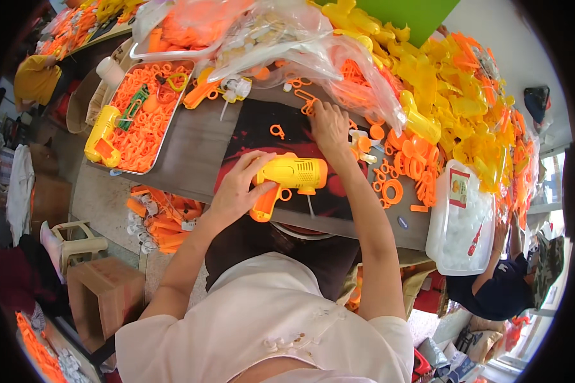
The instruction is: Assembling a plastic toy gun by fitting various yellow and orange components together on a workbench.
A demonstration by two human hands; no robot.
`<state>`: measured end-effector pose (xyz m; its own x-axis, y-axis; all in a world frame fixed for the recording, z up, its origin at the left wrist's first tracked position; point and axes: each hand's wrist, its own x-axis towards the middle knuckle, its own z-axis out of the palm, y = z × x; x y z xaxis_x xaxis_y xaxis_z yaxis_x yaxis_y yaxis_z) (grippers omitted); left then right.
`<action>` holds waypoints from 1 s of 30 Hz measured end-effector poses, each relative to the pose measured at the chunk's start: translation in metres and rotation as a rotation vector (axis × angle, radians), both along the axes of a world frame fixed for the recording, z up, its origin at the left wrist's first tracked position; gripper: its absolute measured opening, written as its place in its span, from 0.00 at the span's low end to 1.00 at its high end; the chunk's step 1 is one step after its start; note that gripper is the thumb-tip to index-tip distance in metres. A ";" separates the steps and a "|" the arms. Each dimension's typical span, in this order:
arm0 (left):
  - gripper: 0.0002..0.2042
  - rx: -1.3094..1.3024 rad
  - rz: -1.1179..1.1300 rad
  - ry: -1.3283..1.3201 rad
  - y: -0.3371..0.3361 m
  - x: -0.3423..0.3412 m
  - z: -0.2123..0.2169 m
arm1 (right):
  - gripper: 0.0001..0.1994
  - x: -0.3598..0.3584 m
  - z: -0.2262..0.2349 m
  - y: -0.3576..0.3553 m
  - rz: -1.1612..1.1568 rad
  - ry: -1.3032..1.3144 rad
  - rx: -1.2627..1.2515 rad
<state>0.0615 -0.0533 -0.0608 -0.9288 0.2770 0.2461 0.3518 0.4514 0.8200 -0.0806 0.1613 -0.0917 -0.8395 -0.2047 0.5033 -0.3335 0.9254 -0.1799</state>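
Left hand: closed on the rear of a yellow-and-orange plastic toy gun.
Toy gun: over the near part of a flat black-and-red mat, pointing right.
Right hand: stretched farther out, bent at the fingers beside small orange plastic loops; cannot tell whether pinching any.
Far right: heaped yellow plastic shells.

shows bright yellow with orange trim on the toy gun. runs vivid orange through the small plastic parts and loose pieces. turns black, blotched with red, on the work mat; dull grey on the tabletop. gleams yellow in the heaped shells, lime green on the flat panel. includes plain white on the wearer's shirt, navy on a co-worker's top.
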 end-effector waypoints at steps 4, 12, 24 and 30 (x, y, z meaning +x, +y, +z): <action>0.24 0.063 -0.002 -0.004 -0.009 0.004 -0.003 | 0.06 -0.004 0.003 0.023 0.082 0.055 -0.099; 0.24 0.100 -0.101 0.046 0.027 -0.010 -0.008 | 0.04 0.118 0.064 0.013 0.247 -0.511 -0.590; 0.19 0.233 -0.090 -0.142 0.035 -0.010 -0.013 | 0.04 0.139 0.040 -0.008 0.097 -0.234 -0.476; 0.16 0.276 -0.070 -0.204 0.033 -0.014 -0.020 | 0.05 0.133 0.037 -0.002 0.114 -0.066 -0.489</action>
